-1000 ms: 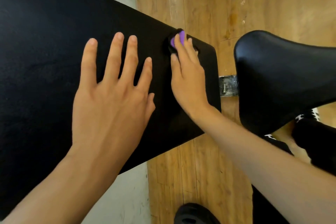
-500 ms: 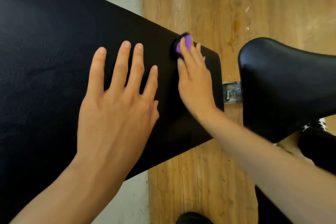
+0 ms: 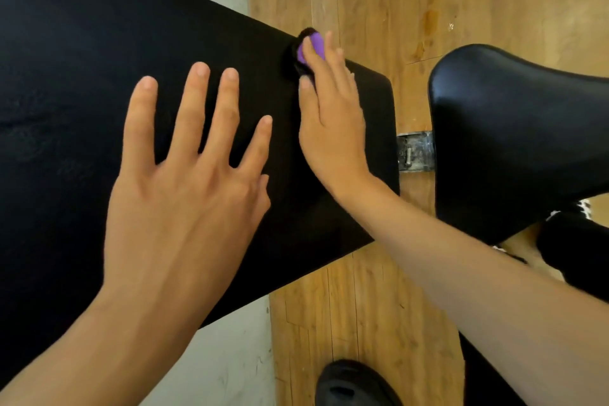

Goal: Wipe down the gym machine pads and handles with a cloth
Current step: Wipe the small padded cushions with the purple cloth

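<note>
While the left hand (image 3: 184, 194) stays flat and spread on the bench pad (image 3: 82, 92), the right hand (image 3: 333, 128), fingers straight, has slid the purple cloth (image 3: 316, 43) slightly along the pad's far edge. Judgement: edge pass continuing; seat pad (image 3: 510, 128) probably next.

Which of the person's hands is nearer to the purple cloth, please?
Right. The right hand presses its fingers on the purple cloth; the left hand is spread over the black pad, apart from the cloth.
</note>
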`<move>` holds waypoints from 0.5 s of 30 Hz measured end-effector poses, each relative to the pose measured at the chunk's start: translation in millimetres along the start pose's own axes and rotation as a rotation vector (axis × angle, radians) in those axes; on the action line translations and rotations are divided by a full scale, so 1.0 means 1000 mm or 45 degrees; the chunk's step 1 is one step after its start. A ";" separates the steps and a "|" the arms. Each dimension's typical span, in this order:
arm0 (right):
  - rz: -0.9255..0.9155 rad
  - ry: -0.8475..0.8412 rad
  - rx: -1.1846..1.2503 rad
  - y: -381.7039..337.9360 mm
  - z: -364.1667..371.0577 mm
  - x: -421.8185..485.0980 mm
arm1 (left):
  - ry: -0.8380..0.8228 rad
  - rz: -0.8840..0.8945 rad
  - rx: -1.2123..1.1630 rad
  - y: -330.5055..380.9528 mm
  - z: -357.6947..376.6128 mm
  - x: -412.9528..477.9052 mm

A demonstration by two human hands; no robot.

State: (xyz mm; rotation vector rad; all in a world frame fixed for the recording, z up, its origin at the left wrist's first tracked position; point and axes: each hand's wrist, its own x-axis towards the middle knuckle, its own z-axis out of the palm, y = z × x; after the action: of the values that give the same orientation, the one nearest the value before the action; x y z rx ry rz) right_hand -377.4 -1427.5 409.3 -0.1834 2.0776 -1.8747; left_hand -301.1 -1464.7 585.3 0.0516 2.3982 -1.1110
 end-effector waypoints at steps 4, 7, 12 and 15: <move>-0.063 -0.041 -0.002 0.019 -0.005 -0.121 | -0.009 0.002 0.004 0.000 -0.002 0.001; -0.029 -0.122 -0.084 0.019 -0.005 -0.172 | -0.005 0.015 -0.011 0.000 -0.002 -0.001; 0.022 -0.057 -0.013 0.015 -0.004 -0.035 | -0.012 0.018 -0.024 0.002 0.002 0.002; 0.156 0.034 -0.006 0.016 -0.001 0.026 | 0.015 0.012 -0.041 0.003 0.004 0.003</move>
State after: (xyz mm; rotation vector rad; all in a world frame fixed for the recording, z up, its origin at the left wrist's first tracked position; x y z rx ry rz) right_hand -400.4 -1432.4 389.2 -0.0311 2.0610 -1.8097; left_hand -301.0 -1465.5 579.8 0.0581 2.4231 -1.0702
